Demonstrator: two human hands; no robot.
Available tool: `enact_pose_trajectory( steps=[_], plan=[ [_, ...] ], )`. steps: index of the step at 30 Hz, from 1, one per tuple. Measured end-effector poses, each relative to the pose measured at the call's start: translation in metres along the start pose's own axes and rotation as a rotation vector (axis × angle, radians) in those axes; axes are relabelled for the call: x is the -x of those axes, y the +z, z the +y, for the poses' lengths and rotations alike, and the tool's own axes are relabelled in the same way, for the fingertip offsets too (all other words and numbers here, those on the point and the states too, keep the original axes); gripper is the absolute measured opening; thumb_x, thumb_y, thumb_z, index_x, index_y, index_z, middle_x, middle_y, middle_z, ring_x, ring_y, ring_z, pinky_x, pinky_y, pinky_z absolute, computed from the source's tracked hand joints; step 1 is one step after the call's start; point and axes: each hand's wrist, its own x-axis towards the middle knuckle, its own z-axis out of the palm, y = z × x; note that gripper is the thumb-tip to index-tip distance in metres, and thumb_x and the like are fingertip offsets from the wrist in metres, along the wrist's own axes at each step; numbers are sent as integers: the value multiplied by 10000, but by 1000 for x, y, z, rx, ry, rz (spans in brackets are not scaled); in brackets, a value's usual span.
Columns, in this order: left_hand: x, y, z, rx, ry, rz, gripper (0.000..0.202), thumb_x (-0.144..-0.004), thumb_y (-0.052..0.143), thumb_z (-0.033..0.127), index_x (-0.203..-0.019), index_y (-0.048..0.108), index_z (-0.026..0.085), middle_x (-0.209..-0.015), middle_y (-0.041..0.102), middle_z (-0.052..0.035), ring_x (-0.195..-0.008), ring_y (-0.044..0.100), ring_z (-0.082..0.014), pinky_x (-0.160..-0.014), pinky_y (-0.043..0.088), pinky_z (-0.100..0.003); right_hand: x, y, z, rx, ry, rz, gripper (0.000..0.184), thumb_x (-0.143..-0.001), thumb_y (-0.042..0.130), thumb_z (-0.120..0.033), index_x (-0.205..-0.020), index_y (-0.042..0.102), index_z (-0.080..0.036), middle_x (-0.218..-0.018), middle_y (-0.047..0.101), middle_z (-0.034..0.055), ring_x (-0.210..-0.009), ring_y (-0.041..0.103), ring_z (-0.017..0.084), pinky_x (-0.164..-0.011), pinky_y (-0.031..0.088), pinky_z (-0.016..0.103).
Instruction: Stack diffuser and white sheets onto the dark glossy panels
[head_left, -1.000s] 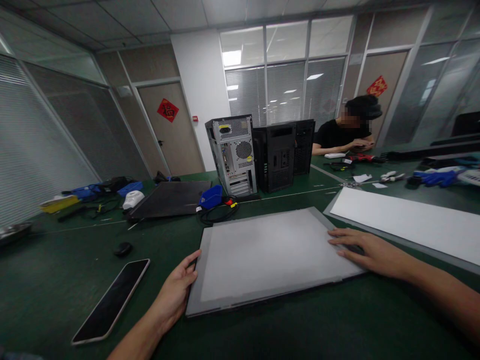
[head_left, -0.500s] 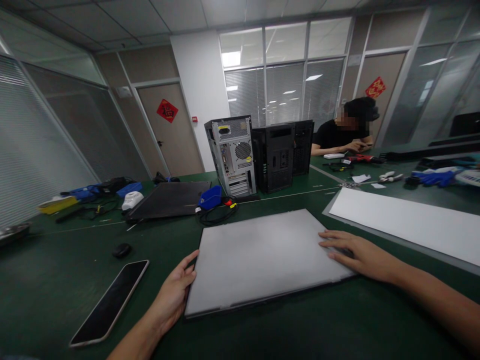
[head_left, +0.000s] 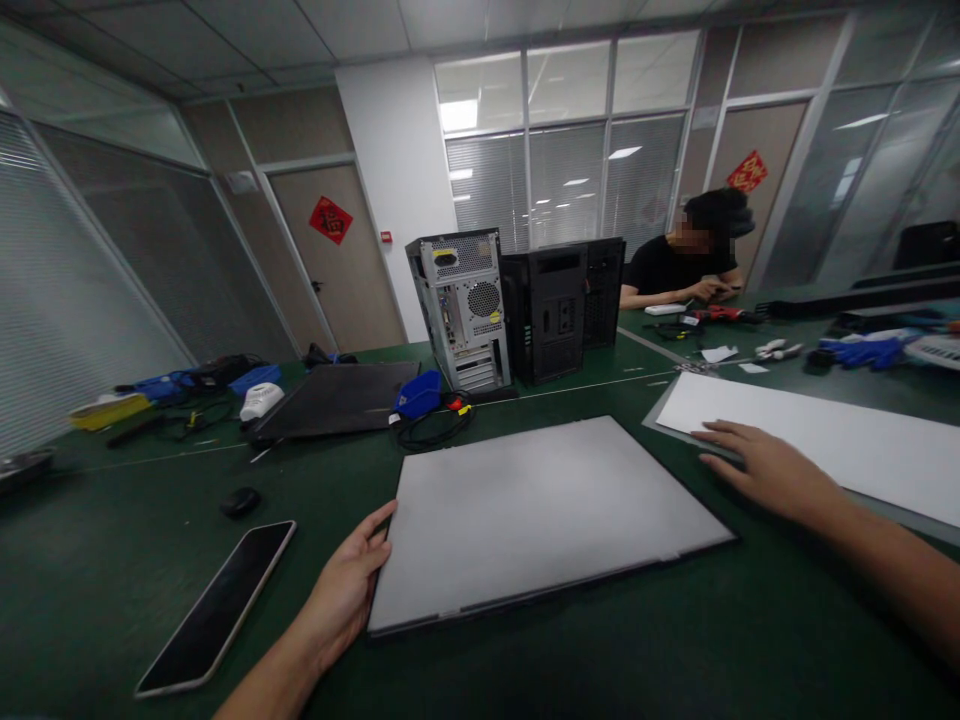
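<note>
A flat grey panel (head_left: 540,510) lies on the green table (head_left: 600,640) in front of me. My left hand (head_left: 349,585) rests against the panel's near left edge, fingers curled lightly along it. My right hand (head_left: 765,468) is off the grey panel, fingers stretched out flat over the near corner of a second, white panel (head_left: 825,440) with a grey border to the right.
A phone (head_left: 217,605) lies face up at the near left, a small black object (head_left: 240,500) beyond it. Two computer towers (head_left: 517,310), a dark board (head_left: 337,398), a blue bin (head_left: 416,395) and cables stand further back. A person (head_left: 690,265) sits at the far right among tools.
The white sheet has slid into line with the grey panel's frame, hiding its border. My right hand left the panel's right edge and moved right onto the white panel's corner. My left hand stayed.
</note>
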Motion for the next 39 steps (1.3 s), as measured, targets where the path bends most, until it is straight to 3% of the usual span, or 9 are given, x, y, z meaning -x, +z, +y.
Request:
enact_pose_trajectory(
  steps=[3, 6, 11, 17, 21, 24, 27, 34, 39],
  plan=[
    [-1, -2, -1, 5, -1, -2, 644, -776, 565, 38, -1375, 372, 175, -1096, 686, -147, -829, 707, -236, -680, 559, -342, 2, 1, 39, 39, 161, 16, 732, -811, 432, -636, -1314, 519, -111, -1343, 463, 225, -1208, 451, 412, -963, 388, 580],
    [-2, -3, -1, 12, -13, -3, 675, -768, 584, 53, -1391, 359, 182, -1099, 683, -142, -813, 705, -227, -677, 555, -334, 6, 2, 54, 41, 234, -25, 709, -812, 409, -665, -1184, 616, -98, -1199, 575, 238, -1045, 569, 399, -826, 472, 541],
    [-2, -4, -1, 19, -14, -12, 708, -750, 612, 71, -1400, 354, 181, -1099, 684, -141, -809, 705, -227, -677, 553, -333, 6, -1, 37, 48, 208, -40, 548, -864, 374, -594, -1082, 657, -179, -1102, 643, 158, -938, 615, 324, -752, 484, 460],
    [-1, -3, -1, 10, -11, -20, 700, -743, 603, 60, -1389, 361, 178, -1117, 678, -144, -802, 705, -231, -671, 553, -339, 6, -19, -3, 123, 209, 43, 488, -885, 340, -493, -1077, 625, -148, -900, 663, 184, -681, 610, 287, -565, 433, 404],
    [-1, -2, 0, 8, -16, 2, 688, -739, 594, 47, -1381, 375, 167, -1105, 683, -143, -800, 705, -221, -668, 550, -322, 12, -28, -52, 94, 80, 74, 439, -871, 393, -467, -1156, 599, -204, -1043, 661, 121, -810, 629, 270, -661, 480, 400],
    [-1, -1, 0, 6, -21, 15, 682, -740, 585, 36, -1378, 376, 159, -1100, 684, -142, -798, 704, -216, -673, 550, -318, 21, -30, -94, -21, -168, 13, 379, -883, 411, -450, -1166, 609, -294, -1152, 636, 24, -973, 613, 203, -839, 489, 360],
    [0, 1, 1, 5, -29, 15, 678, -746, 578, 37, -1380, 372, 160, -1093, 686, -138, -770, 703, -212, -642, 547, -312, 27, -30, -119, -186, -391, -86, 391, -898, 424, -457, -1235, 570, -323, -1224, 603, 7, -1083, 574, 191, -928, 467, 366],
    [2, 3, 5, -15, -52, 29, 647, -773, 561, 54, -1383, 373, 162, -1109, 675, -146, -781, 702, -220, -623, 545, -310, 17, -10, -96, -46, -195, -76, 519, -884, 387, -582, -1191, 621, -235, -1230, 596, 67, -1125, 539, 259, -986, 416, 493],
    [2, 1, 3, -10, -45, 18, 652, -774, 577, 70, -1386, 374, 168, -1133, 666, -144, -773, 698, -206, -646, 545, -306, 18, -7, -99, -89, -237, -123, 496, -889, 389, -575, -1213, 606, -268, -1252, 585, 45, -1164, 523, 242, -1004, 423, 466]
  ],
)
